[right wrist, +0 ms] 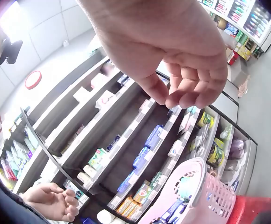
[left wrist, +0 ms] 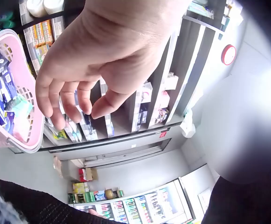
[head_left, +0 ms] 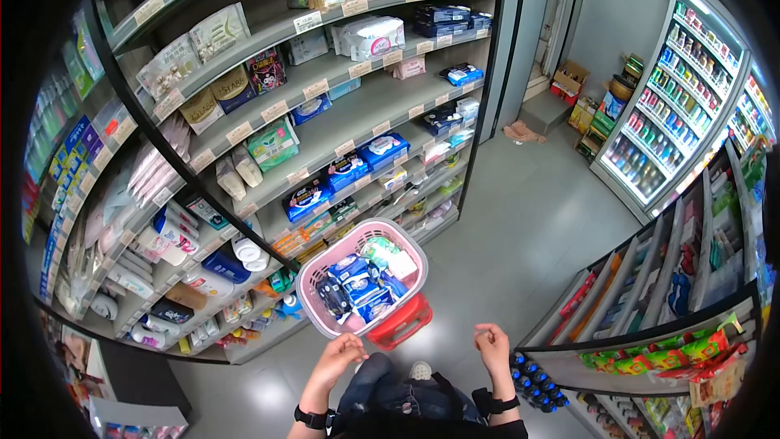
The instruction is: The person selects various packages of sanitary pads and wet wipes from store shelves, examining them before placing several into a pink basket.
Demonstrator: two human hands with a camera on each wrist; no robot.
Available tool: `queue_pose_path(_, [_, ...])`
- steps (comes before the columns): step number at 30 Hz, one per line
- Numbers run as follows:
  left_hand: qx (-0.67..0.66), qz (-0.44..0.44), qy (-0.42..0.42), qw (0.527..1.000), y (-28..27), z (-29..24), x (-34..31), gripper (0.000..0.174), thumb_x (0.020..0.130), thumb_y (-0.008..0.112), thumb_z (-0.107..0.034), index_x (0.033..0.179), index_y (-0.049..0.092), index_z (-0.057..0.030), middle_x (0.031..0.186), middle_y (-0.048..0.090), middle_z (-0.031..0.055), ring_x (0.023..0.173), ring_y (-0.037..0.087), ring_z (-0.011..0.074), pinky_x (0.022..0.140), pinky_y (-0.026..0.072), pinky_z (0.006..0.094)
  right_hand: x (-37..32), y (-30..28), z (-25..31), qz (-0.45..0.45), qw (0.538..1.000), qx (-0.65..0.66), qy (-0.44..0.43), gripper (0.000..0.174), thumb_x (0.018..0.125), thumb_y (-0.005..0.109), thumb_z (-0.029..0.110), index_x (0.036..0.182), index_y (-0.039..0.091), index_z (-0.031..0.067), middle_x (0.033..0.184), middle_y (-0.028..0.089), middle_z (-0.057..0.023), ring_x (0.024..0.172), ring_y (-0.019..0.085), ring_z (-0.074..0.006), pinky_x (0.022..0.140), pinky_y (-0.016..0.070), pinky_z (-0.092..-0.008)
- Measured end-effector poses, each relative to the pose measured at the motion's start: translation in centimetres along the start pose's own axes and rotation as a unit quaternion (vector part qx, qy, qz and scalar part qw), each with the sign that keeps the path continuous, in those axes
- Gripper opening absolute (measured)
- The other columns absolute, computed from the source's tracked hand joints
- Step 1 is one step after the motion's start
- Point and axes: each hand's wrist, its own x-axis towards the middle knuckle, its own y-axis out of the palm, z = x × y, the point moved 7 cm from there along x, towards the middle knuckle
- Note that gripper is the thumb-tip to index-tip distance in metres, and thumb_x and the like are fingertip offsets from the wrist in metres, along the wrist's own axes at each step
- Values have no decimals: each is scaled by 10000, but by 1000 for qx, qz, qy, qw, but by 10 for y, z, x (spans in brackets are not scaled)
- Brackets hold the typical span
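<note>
My left hand point(head_left: 340, 357) hovers near the front of a pink basket point(head_left: 316, 315), its fingers loosely bent and nothing in them; the left wrist view shows the same bare left hand point(left wrist: 102, 60). Off to the right, over the floor, my right hand point(head_left: 491, 347) hangs with loosely curled fingers and holds nothing, as the right hand point(right wrist: 172, 56) in its own wrist view confirms. Inside the basket lie several blue packs point(head_left: 355, 272), a dark pack point(head_left: 332, 296) and a green-and-white pack point(head_left: 381, 251). The basket sits on something red point(head_left: 402, 323).
Tall shelves point(head_left: 341, 73) with packaged goods rise in front and to the left. A drinks fridge point(head_left: 673, 89) stands at the back right, with boxes point(head_left: 569, 80) beside it. Low racks point(head_left: 666, 276) run along the right, near dark blue-capped bottles point(head_left: 538, 382) on the floor.
</note>
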Motion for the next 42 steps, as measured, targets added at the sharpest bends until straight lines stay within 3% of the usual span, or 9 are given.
queue_pose_path(21, [-35,-25,21,999,-15,6,-21,57,881,571,-32,936,566,-45,851,632,27,824,639,125,719,480,238,-2,31,10,70,995,-76,-15,193,834,564,12,1014,629,-18,624,563,16,591,528,-55,571,418,-204])
queue_pose_path(25, [-39,-34,19,998,-30,18,-26,60,879,583,-69,936,576,-51,868,642,41,835,650,154,751,499,270,-3,43,7,89,991,-101,-9,207,829,559,8,1023,627,-20,635,569,14,595,530,-54,578,419,-201])
queue_pose_path(27, [-47,-41,16,998,-37,22,-30,61,879,584,-66,938,576,-52,871,644,42,836,651,154,752,500,269,-2,49,-3,100,992,-83,-14,183,844,646,91,1012,650,20,616,571,19,585,534,-57,566,427,-221])
queue_pose_path(36, [-84,-75,-15,994,-85,31,-35,74,888,588,-99,949,573,-60,876,651,34,844,631,131,760,474,264,-9,91,12,111,982,-150,0,187,846,646,96,1017,656,22,609,562,21,567,508,-46,552,418,-225])
queue_pose_path(42, [-104,-78,-35,991,-129,32,-20,74,891,589,-88,958,572,-62,891,653,57,858,653,172,765,503,280,-3,127,-10,112,980,-163,16,196,824,652,90,1012,665,35,604,556,22,558,498,-54,546,414,-234])
